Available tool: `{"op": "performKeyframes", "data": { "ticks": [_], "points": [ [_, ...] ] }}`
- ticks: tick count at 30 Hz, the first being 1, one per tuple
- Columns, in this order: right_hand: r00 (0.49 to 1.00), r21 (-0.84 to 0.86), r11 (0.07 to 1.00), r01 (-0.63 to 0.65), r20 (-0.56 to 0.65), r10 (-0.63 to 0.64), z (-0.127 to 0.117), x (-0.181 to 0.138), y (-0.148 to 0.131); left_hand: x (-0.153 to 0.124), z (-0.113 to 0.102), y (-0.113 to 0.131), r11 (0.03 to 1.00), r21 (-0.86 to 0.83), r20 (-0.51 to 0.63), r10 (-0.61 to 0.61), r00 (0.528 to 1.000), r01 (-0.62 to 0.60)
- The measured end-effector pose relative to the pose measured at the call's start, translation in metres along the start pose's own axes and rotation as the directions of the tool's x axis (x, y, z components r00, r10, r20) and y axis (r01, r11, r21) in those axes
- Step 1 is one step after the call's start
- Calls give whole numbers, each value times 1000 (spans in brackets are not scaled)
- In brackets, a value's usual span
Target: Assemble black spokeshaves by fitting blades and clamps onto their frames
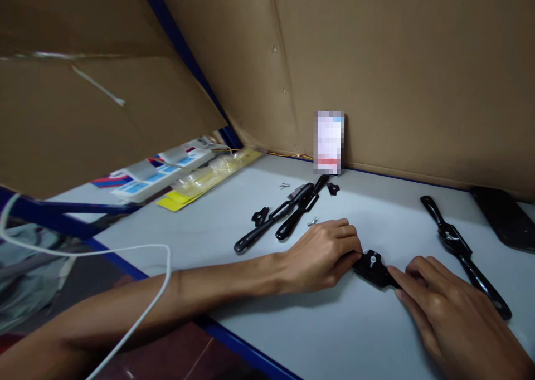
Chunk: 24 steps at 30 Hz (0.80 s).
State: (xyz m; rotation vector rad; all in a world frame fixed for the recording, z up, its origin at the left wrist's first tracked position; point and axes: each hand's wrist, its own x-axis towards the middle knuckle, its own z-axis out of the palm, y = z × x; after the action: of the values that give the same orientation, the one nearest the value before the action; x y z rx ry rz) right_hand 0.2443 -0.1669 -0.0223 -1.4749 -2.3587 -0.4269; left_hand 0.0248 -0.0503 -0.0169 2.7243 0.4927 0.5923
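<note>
A black spokeshave [373,269] lies level just above or on the table between my hands, with a silver screw at the centre of its cap. My left hand [324,254] is closed round its left end, covering that handle. At the other side my right hand [447,307] pinches the right handle between thumb and fingers. To the right rests another black spokeshave [453,240] with its cap on. Behind my left hand lie two crossed spokeshave bodies [298,207], two loose black caps [259,217] and small silver screws [312,222].
Against the cardboard wall [401,79] leans a phone with a blurred screen [329,143]. Plastic blister packaging on yellow card [209,179] and a white power strip [163,176] lie at left. A black flat object [504,218] sits far right. A white cable [125,250] crosses my left forearm.
</note>
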Motion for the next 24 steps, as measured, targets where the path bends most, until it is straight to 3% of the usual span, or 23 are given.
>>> {"op": "performKeyframes", "data": {
  "ticks": [10,24],
  "points": [
    [1000,7,1000,-10,-4,10,3,0,0,1,7,2,999,-32,-109,8,994,-11],
    [1000,45,999,-10,-24,11,1,3,1,5,13,4,994,-112,-85,-7,996,-2]
  ]
}}
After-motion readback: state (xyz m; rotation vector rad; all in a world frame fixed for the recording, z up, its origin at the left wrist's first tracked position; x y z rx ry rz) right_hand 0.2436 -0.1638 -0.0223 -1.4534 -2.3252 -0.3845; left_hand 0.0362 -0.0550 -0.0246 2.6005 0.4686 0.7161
